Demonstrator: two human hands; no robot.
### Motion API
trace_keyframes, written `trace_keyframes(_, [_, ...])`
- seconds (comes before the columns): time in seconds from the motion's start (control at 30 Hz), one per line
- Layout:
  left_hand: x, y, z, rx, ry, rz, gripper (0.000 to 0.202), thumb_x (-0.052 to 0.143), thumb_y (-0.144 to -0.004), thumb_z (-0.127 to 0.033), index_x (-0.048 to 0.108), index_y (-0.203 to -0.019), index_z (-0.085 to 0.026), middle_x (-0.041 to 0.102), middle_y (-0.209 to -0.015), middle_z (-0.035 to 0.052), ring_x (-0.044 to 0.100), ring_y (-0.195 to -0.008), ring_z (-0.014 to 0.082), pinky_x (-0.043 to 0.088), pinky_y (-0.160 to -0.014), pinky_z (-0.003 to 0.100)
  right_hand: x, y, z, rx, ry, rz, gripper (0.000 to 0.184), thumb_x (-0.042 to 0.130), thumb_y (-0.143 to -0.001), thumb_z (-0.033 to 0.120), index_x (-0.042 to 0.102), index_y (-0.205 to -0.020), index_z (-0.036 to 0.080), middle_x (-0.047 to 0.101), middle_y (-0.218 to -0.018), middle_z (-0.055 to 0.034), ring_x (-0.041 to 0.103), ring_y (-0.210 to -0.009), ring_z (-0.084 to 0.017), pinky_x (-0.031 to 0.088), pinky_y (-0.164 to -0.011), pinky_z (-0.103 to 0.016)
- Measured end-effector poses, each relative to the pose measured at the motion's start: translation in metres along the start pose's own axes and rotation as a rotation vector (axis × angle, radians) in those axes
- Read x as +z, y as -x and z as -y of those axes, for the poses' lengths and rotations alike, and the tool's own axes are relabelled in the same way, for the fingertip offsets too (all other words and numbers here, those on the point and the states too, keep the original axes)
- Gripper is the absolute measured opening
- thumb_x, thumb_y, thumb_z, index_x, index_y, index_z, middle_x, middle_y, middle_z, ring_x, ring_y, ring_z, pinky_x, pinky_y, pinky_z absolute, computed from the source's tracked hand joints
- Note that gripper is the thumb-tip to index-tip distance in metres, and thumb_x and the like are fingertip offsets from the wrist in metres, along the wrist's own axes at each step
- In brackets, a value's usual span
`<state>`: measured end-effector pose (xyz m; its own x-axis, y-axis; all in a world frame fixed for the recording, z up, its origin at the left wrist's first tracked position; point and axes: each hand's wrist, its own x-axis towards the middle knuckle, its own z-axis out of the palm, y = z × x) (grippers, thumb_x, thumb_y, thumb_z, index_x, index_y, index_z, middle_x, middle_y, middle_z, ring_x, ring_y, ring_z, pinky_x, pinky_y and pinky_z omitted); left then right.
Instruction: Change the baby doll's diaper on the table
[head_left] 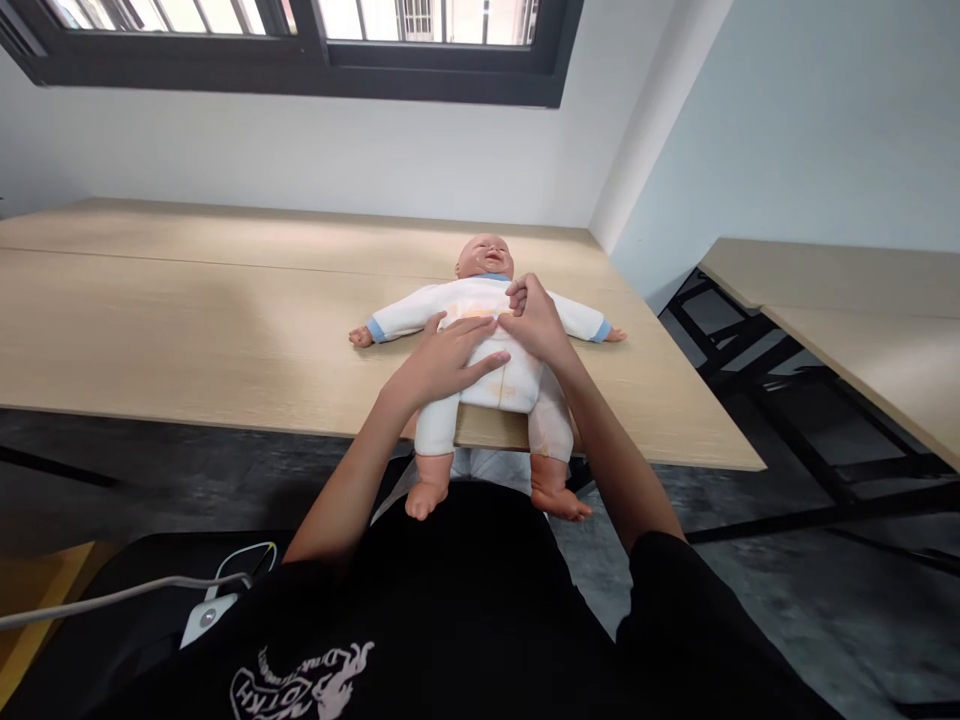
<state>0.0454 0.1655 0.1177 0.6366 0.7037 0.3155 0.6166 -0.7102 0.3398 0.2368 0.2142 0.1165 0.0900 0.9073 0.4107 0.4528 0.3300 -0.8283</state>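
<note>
Spread on already-dressed doll [511, 386] with left hand [451, 355]; curled just beside with right hand [535, 320], cannot tell if pinching. Laid face-up beneath both; cannot judge remainder.

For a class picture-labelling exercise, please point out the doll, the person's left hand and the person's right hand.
Doll [508, 390]: head view, white clothing on its lower body.
Left hand [444, 360]: head view, back of the hand.
Right hand [537, 324]: head view, thumb side.
</note>
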Motion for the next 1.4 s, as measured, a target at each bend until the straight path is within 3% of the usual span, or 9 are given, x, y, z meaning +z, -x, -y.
trace_keyframes(0.1, [0.004, -0.003, -0.007, -0.040, -0.015, 0.081, 0.060, 0.037, -0.106, -0.055, 0.049, -0.149, -0.016, 0.045, -0.158, 0.0137, 0.035, -0.151, 0.0298, 0.017, -0.125, 0.052, -0.015, 0.008, -0.006, -0.037, 0.052, -0.152, 0.022, 0.056, -0.067, 0.017, 0.047, -0.087, 0.022, 0.057, -0.082, -0.0005, 0.056, -0.078, -0.019, 0.047, -0.075, -0.034])
trace_keyframes(0.2, [0.009, -0.002, -0.007, -0.068, -0.041, 0.094, 0.062, 0.037, -0.106, -0.055, 0.044, -0.154, -0.018, 0.039, -0.162, 0.0129, 0.031, -0.154, 0.0276, 0.021, -0.126, 0.049, -0.032, 0.027, -0.017, -0.011, 0.122, -0.209, 0.017, 0.057, -0.081, 0.034, 0.052, -0.091, 0.020, 0.065, -0.097, -0.0083, 0.062, -0.089, -0.024, 0.051, -0.086, -0.043])
trace_keyframes(0.3, [0.014, 0.003, -0.005, -0.079, -0.057, 0.097, 0.062, 0.040, -0.105, -0.052, 0.037, -0.158, -0.019, 0.033, -0.165, 0.0113, 0.026, -0.156, 0.0255, 0.018, -0.127, 0.049, -0.037, 0.050, -0.027, -0.017, 0.150, -0.040, 0.041, 0.057, -0.088, 0.049, 0.061, -0.115, 0.019, 0.065, -0.127, -0.0142, 0.061, -0.116, -0.030, 0.046, -0.106, -0.051])
trace_keyframes(0.43, [0.016, 0.012, 0.003, -0.088, -0.009, 0.094, 0.066, 0.041, -0.104, -0.051, 0.030, -0.161, -0.021, 0.025, -0.168, 0.0090, 0.019, -0.158, 0.0235, 0.017, -0.128, 0.048, -0.023, 0.065, -0.025, -0.052, 0.178, 0.280, 0.060, 0.045, -0.098, 0.056, 0.053, -0.149, 0.024, 0.041, -0.160, -0.0071, 0.026, -0.154, -0.031, 0.023, -0.126, -0.054])
trace_keyframes(0.53, [0.015, 0.019, 0.011, -0.100, 0.024, 0.098, 0.068, 0.039, -0.104, -0.053, 0.028, -0.162, -0.019, 0.023, -0.169, 0.0091, 0.017, -0.159, 0.0223, 0.019, -0.128, 0.046, -0.010, 0.065, -0.017, -0.029, 0.273, 0.340, 0.065, 0.042, -0.100, 0.057, 0.046, -0.156, 0.023, 0.030, -0.165, -0.0076, 0.014, -0.158, -0.031, 0.014, -0.127, -0.056])
trace_keyframes(0.97, [0.012, 0.015, 0.005, -0.194, 0.029, 0.113, 0.059, 0.036, -0.106, -0.052, 0.040, -0.156, -0.023, 0.032, -0.166, 0.0080, 0.015, -0.159, 0.0265, 0.018, -0.125, 0.058, -0.007, 0.065, -0.023, -0.038, 0.300, 0.324, 0.063, 0.041, -0.100, 0.060, 0.055, -0.149, 0.023, 0.030, -0.165, -0.0116, 0.016, -0.157, -0.030, 0.014, -0.127, -0.056])
trace_keyframes(1.13, [0.011, 0.015, 0.008, -0.190, 0.169, 0.096, 0.058, 0.039, -0.104, -0.054, 0.042, -0.155, -0.027, 0.030, -0.166, 0.0047, 0.011, -0.160, 0.0270, 0.011, -0.127, 0.059, -0.008, 0.066, -0.019, 0.011, 0.222, 0.358, 0.065, 0.045, -0.098, 0.055, 0.047, -0.155, 0.024, 0.023, -0.168, -0.0094, 0.012, -0.158, -0.028, 0.009, -0.128, -0.055])
trace_keyframes(1.23, [0.009, 0.017, 0.016, -0.195, 0.457, -0.015, 0.054, 0.041, -0.103, -0.054, 0.052, -0.148, -0.028, 0.038, -0.163, 0.0033, 0.014, -0.159, 0.0268, 0.014, -0.128, 0.053, -0.012, 0.065, -0.024, 0.001, 0.089, 0.216, 0.068, 0.053, -0.093, 0.057, 0.049, -0.152, 0.024, 0.025, -0.167, -0.0086, 0.018, -0.157, -0.026, 0.018, -0.128, -0.050])
trace_keyframes(1.4, [0.014, 0.023, 0.040, -0.493, 0.968, -0.482, 0.041, 0.049, -0.098, -0.049, 0.061, -0.127, -0.022, 0.059, -0.146, 0.0085, 0.053, -0.138, 0.0260, 0.047, -0.113, 0.042, -0.023, 0.065, -0.042, 0.207, -0.165, -0.253, 0.055, 0.063, -0.085, 0.054, 0.057, -0.130, 0.022, 0.051, -0.150, -0.0131, 0.048, -0.141, -0.029, 0.042, -0.117, -0.049])
